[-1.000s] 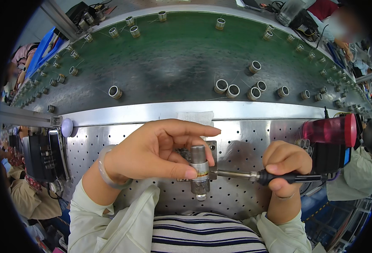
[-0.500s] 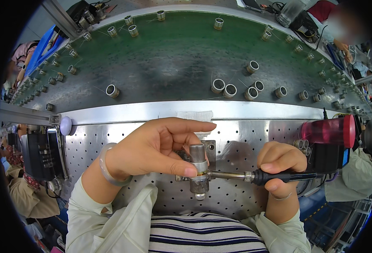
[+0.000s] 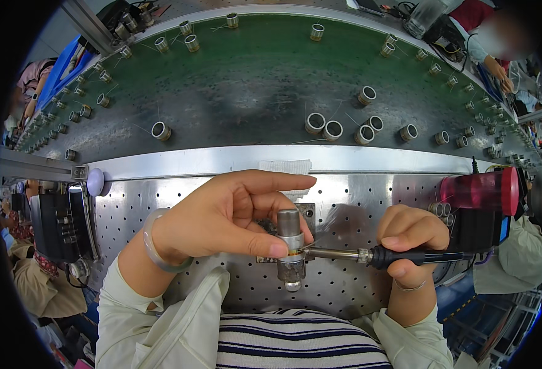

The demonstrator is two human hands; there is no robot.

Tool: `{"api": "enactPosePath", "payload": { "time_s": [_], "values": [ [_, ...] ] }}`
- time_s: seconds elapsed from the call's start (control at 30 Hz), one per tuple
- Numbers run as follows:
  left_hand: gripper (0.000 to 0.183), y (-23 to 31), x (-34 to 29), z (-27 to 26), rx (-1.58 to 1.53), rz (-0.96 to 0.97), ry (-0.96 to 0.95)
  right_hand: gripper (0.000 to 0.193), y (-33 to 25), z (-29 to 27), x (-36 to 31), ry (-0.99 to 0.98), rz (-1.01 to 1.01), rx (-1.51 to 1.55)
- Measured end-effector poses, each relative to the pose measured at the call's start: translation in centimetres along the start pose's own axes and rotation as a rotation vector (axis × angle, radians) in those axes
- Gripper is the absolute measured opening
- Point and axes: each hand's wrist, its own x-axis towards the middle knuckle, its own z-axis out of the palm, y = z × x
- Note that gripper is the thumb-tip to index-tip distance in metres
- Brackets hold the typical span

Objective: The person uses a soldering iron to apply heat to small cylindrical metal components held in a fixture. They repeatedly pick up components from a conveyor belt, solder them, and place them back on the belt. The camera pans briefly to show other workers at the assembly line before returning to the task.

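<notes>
My left hand (image 3: 218, 221) pinches a small metal ring (image 3: 292, 243) between thumb and fingers, its index finger stretched out above. The ring sits around a grey metal cylinder (image 3: 288, 222) with a rounded bright end towards me. A soldering iron (image 3: 389, 257) is gripped by my right hand (image 3: 413, 234) around its black handle. Its metal shaft points left, and the tip meets or nearly meets the ring's right side, near a thin wire. Under the cylinder lies a metal plate (image 3: 308, 212), partly hidden by my left hand.
Beyond the perforated metal worktop (image 3: 148, 227) runs a green conveyor belt (image 3: 240, 80) carrying many wired metal rings. A pink-red container (image 3: 480, 189) stands at the right beside a few stacked rings (image 3: 441, 210). A black device (image 3: 55, 227) is at the left. Other people work at the far sides.
The soldering iron has shifted very slightly right, with its tip tilted a little up at the ring. My left hand keeps its hold almost unchanged.
</notes>
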Motion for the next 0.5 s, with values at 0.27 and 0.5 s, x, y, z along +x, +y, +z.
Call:
{"api": "enactPosePath", "payload": {
  "time_s": [0.27,0.5],
  "values": [
    [0.076,0.06,0.20,0.34,-0.053,-0.007,0.046,0.025,-0.22,-0.06,0.07,-0.024,0.018,-0.027],
    [0.076,-0.02,0.29,0.47,-0.055,-0.005,0.052,0.026,-0.32,-0.49,0.16,-0.082,-0.020,-0.065]
  ]
}}
